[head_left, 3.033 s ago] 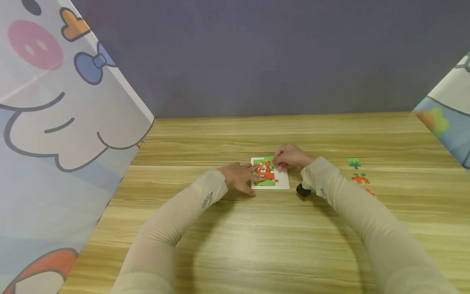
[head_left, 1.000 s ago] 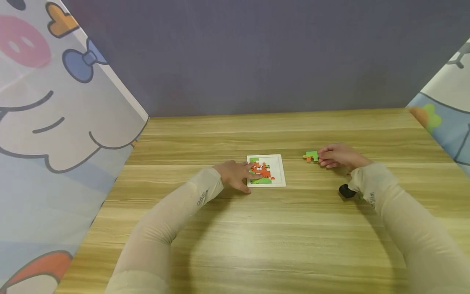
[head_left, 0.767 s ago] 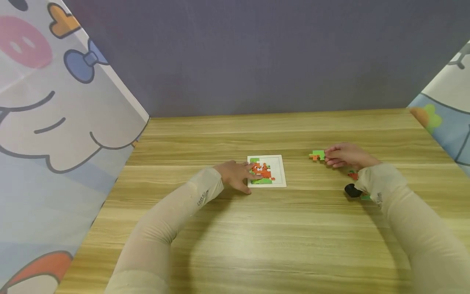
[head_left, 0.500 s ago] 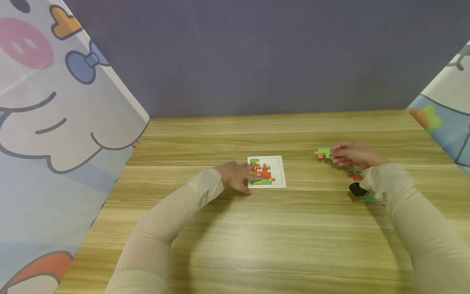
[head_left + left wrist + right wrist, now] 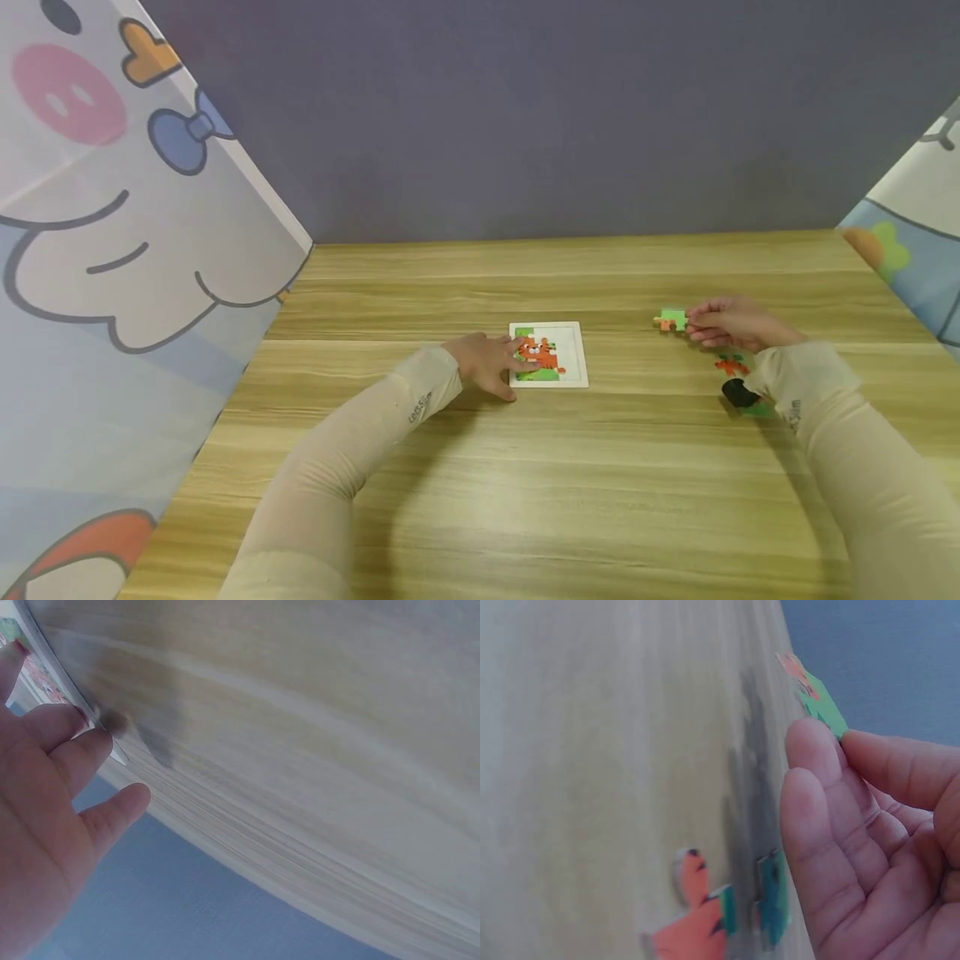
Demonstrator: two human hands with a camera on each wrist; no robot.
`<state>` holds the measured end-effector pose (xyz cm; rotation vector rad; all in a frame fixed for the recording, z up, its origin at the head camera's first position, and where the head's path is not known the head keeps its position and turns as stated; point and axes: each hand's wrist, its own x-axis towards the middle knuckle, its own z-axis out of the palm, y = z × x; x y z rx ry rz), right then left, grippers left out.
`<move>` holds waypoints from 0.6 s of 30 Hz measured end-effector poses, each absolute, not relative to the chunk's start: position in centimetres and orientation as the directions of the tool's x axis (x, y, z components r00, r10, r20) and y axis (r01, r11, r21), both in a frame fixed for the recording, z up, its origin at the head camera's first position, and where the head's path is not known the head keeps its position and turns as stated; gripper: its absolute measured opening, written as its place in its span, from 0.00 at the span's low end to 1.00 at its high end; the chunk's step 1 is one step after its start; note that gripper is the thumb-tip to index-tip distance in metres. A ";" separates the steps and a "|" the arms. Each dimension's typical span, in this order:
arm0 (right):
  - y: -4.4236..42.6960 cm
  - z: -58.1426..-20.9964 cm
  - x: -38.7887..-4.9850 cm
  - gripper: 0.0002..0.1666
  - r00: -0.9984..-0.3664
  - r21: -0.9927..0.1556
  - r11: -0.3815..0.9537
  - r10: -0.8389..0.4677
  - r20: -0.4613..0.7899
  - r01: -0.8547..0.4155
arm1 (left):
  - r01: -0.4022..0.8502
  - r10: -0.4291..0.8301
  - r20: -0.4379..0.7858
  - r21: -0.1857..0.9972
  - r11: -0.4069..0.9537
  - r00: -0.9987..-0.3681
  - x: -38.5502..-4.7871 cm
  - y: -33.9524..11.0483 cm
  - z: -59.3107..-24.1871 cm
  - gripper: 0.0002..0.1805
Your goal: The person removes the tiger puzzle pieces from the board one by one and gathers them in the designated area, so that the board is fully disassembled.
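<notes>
A white square puzzle tray (image 5: 573,354) holds joined pieces showing an orange tiger on green; its right part is bare white. My left hand (image 5: 486,364) lies spread over the tray's left edge, fingers resting on the pieces; in the left wrist view the left hand (image 5: 52,795) shows its fingers along the tray's rim. To the right, my right hand (image 5: 738,322) pinches a green and orange piece (image 5: 673,319) between thumb and fingertips. The right wrist view shows this piece (image 5: 821,705) held up by the right hand (image 5: 877,840), above the table.
Loose orange and green pieces (image 5: 731,364) lie below the right hand, partly hidden by the wrist and a black object (image 5: 738,392) at the right cuff. A dark grey panel (image 5: 562,125) stands behind the wooden table (image 5: 480,483), with cartoon-printed panels at both sides.
My right hand went from the tray to the right, carrying the green and orange piece away from it. The left hand stays at the tray. The head view has shifted slightly.
</notes>
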<state>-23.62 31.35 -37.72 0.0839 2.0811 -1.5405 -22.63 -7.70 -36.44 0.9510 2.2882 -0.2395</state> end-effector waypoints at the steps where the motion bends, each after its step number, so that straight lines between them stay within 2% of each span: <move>1: 31.4 -37.8 -23.7 0.14 -0.845 -0.864 0.344 -0.265 -0.465 0.367 | 0.689 0.571 -0.624 0.071 0.721 -0.533 -22.6 -7.7 -36.4 0.37; 6: 31.5 -38.0 -23.7 0.17 -0.823 -0.847 0.350 -0.270 -0.501 0.401 | 0.712 0.574 -0.622 0.038 0.701 -0.533 -22.6 -7.7 -36.4 0.38; 18: 31.4 -38.4 -24.3 0.12 -0.797 -0.809 0.416 -0.263 -0.543 0.415 | 0.726 0.580 -0.623 0.027 0.687 -0.525 -22.6 -7.7 -36.4 0.38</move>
